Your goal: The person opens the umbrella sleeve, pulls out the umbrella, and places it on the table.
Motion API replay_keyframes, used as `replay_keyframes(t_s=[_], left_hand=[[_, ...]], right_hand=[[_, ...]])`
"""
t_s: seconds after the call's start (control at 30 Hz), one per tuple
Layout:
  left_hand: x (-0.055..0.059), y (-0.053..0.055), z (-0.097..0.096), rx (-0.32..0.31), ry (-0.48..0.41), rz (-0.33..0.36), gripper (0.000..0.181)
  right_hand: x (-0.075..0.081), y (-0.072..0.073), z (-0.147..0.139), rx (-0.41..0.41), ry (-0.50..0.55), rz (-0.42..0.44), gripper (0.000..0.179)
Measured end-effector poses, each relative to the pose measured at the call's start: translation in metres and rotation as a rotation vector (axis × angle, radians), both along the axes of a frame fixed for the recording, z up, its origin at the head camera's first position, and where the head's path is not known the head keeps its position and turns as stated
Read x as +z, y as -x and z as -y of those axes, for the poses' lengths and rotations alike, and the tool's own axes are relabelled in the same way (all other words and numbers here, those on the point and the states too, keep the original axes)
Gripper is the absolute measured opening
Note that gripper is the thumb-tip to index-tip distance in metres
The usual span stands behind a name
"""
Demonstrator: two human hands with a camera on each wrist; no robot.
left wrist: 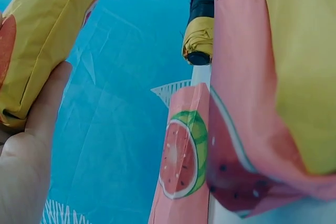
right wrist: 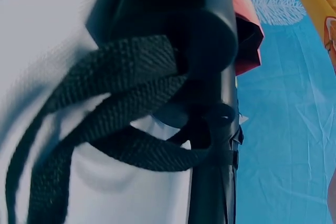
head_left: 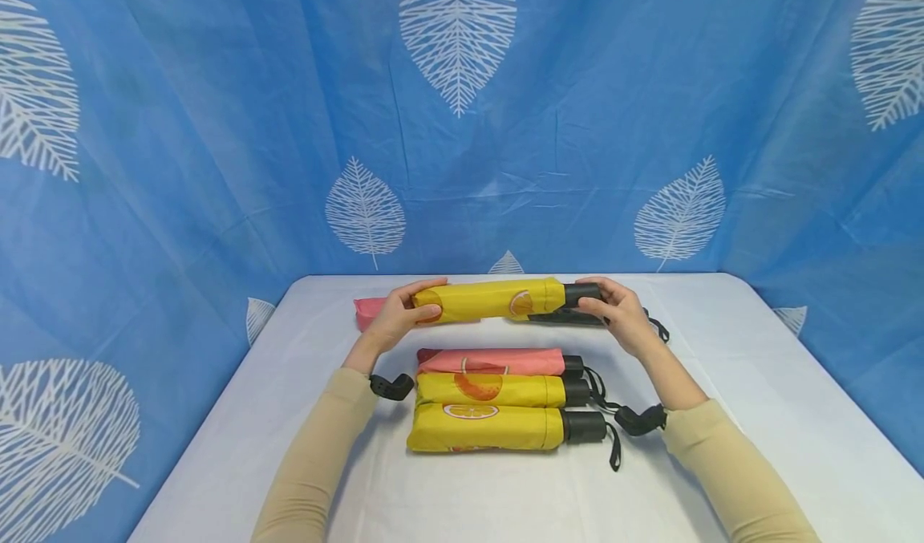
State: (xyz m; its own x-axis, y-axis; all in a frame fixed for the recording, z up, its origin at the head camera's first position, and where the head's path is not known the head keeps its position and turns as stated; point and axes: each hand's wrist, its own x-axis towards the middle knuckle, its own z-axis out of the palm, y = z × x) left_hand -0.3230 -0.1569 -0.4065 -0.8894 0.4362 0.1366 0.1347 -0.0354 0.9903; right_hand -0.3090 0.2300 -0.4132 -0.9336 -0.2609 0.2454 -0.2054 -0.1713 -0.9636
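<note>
Both hands hold a folded umbrella (head_left: pixel 491 299) in a yellow sleeve with orange-slice prints, level above the far part of the table. My left hand (head_left: pixel 392 318) grips its sleeved end, thumb along the near side; the left wrist view shows this thumb on the yellow fabric. At the other end, my right hand (head_left: pixel 622 312) pinches the black handle (head_left: pixel 581 293) between thumb and fingers. Nearer to me lie three sleeved umbrellas side by side: a pink one (head_left: pixel 523 360), a yellow one (head_left: pixel 532 391) and another yellow one (head_left: pixel 516 431), handles to the right.
Behind the held umbrella lie a pink watermelon-print sleeve (left wrist: pixel 181 156) and an unsleeved black-and-yellow umbrella (left wrist: pixel 202 3), both partly hidden in the head view. Black wrist straps (right wrist: pixel 121 66) hang off the handles. A blue leaf-print curtain (head_left: pixel 549 142) surrounds the white table (head_left: pixel 274 415).
</note>
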Motion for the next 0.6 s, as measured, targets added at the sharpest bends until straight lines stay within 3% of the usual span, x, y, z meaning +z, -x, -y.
replay_keyframes(t_s=[0.6], left_hand=[[-0.002,-0.003,0.012,0.032,-0.001,0.002,0.049]], right_hand=[[-0.002,-0.004,-0.018,0.013,0.131,-0.036,0.026]])
